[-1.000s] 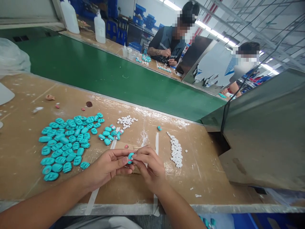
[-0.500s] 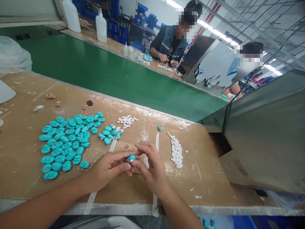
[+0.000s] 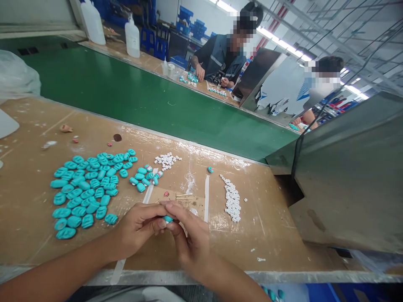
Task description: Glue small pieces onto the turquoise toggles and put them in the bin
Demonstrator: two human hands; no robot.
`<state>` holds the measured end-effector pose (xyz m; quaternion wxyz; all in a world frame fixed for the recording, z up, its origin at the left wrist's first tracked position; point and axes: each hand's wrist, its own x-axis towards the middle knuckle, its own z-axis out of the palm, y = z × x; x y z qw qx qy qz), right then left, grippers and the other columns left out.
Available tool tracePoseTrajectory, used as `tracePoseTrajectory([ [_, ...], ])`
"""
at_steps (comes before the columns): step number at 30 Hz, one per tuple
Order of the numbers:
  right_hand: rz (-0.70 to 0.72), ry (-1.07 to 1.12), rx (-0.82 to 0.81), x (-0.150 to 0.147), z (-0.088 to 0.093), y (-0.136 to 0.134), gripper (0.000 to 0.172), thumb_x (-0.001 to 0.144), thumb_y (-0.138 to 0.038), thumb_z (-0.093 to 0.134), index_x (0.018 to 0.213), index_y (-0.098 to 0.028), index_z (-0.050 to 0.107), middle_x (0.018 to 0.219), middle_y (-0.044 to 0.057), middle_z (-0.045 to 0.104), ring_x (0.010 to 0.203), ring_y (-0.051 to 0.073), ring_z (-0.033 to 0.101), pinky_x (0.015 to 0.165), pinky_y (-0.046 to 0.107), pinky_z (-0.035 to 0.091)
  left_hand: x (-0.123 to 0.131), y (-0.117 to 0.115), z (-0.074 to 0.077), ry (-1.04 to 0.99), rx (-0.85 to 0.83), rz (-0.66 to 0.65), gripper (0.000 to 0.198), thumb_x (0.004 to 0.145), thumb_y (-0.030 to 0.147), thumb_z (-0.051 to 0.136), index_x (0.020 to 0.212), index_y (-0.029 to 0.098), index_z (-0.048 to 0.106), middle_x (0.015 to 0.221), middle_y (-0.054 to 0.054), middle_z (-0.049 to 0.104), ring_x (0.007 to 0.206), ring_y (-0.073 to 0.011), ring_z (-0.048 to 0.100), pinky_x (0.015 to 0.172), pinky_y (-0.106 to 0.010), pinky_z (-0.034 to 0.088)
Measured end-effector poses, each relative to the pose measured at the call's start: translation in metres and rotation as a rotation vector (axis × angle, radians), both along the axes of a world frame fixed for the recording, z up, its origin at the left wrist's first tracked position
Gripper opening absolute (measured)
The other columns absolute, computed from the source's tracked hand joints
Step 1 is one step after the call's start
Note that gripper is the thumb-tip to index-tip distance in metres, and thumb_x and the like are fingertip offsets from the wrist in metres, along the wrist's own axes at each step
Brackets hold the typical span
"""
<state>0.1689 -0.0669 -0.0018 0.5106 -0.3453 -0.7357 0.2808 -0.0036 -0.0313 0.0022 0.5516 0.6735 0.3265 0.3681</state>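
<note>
Between my two hands, over the front of the brown work surface (image 3: pixel 239 247), is a small turquoise rounded piece (image 3: pixel 168 219) with a bit of white on it. My left hand (image 3: pixel 141 224) pinches it from the left with thumb and fingers. From the right, my right hand (image 3: pixel 190 235) closes on the same piece, its fingers arched over the top and hiding most of it. Just beyond the hands lie thin sticks (image 3: pixel 184 196) and a small pink-red bit (image 3: pixel 166 193) on a stained card (image 3: pixel 200 202).
Many turquoise pieces (image 3: pixel 85 184) cover the left side; a smaller turquoise group (image 3: pixel 145 178) sits nearer the middle. Small white parts lie in a pile (image 3: pixel 168 160) and a long cluster (image 3: pixel 232 199). Beyond runs a green belt (image 3: pixel 141 100). A metal housing (image 3: pixel 349 180) blocks the right. A co-worker (image 3: pixel 217 58) sits opposite.
My right hand's fingers have folded down over the turquoise piece, and both hands have shifted slightly left and nearer. The co-worker opposite has moved one hand toward the turquoise pieces there.
</note>
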Motion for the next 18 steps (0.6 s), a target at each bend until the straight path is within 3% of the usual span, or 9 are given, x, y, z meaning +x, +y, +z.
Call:
tracePoseTrajectory([
  [3,0.050,-0.095,-0.040,0.012,-0.007,0.013,0.049,0.097,-0.017,0.052,0.143,-0.032,0.044,0.126,0.006,0.067,0.117,0.017,0.064,0.099,0.033,0.055,-0.004,0.006,0.000,0.082,0.058,-0.009,0.024,0.092,0.023,0.055,0.101,0.024,0.077,0.070,0.002,0.072,0.058,-0.0128,0.065,0.059,-0.018,0.052],
  [5,0.019,-0.205,-0.080,0.029,-0.019,0.028,0.045,0.095,-0.029,0.058,0.139,-0.031,0.049,0.128,0.007,0.066,0.119,0.021,0.062,0.100,0.038,0.054,-0.008,0.016,-0.001,0.201,0.199,0.043,0.025,0.094,0.027,0.054,0.105,0.024,0.076,0.085,-0.002,0.078,0.073,-0.0171,0.072,0.069,-0.021,0.056],
  [6,-0.042,-0.280,-0.094,0.040,-0.027,0.038,0.046,0.093,-0.034,0.061,0.137,-0.029,0.051,0.131,0.008,0.064,0.123,0.023,0.059,0.102,0.042,0.052,-0.010,0.022,-0.002,0.267,0.291,0.093,0.026,0.094,0.029,0.054,0.106,0.024,0.076,0.094,-0.004,0.080,0.084,-0.0203,0.074,0.078,-0.025,0.057],
  [9,-0.528,-0.463,-0.095,0.074,-0.049,0.070,0.032,0.094,-0.033,0.056,0.124,-0.026,0.062,0.129,0.012,0.061,0.122,0.026,0.056,0.104,0.049,0.047,-0.021,0.045,-0.013,0.419,0.485,0.296,0.034,0.095,0.036,0.049,0.111,0.021,0.075,0.112,-0.010,0.077,0.104,-0.0286,0.071,0.095,-0.036,0.053],
  [12,-0.677,-0.489,-0.100,0.099,-0.062,0.096,0.034,0.092,-0.024,0.052,0.125,-0.019,0.061,0.132,0.018,0.055,0.120,0.030,0.053,0.103,0.056,0.042,-0.033,0.064,-0.027,0.554,0.444,0.393,0.032,0.090,0.033,0.052,0.108,0.023,0.076,0.114,-0.012,0.076,0.109,-0.0353,0.068,0.096,-0.044,0.051],
  [15,-0.687,-0.513,-0.129,0.109,-0.068,0.111,0.036,0.088,-0.018,0.052,0.122,-0.020,0.064,0.133,0.017,0.054,0.116,0.030,0.054,0.100,0.055,0.044,-0.040,0.073,-0.034,0.590,0.388,0.436,0.024,0.084,0.031,0.059,0.098,0.028,0.079,0.108,-0.010,0.078,0.108,-0.0379,0.068,0.098,-0.045,0.049],
  [18,-0.674,-0.533,-0.178,0.111,-0.073,0.116,0.030,0.088,-0.015,0.047,0.104,-0.019,0.072,0.115,0.013,0.064,0.106,0.026,0.059,0.095,0.046,0.048,-0.038,0.070,-0.030,0.580,0.400,0.463,0.024,0.085,0.031,0.062,0.103,0.030,0.077,0.110,-0.007,0.077,0.110,-0.0357,0.067,0.100,-0.042,0.048],
])
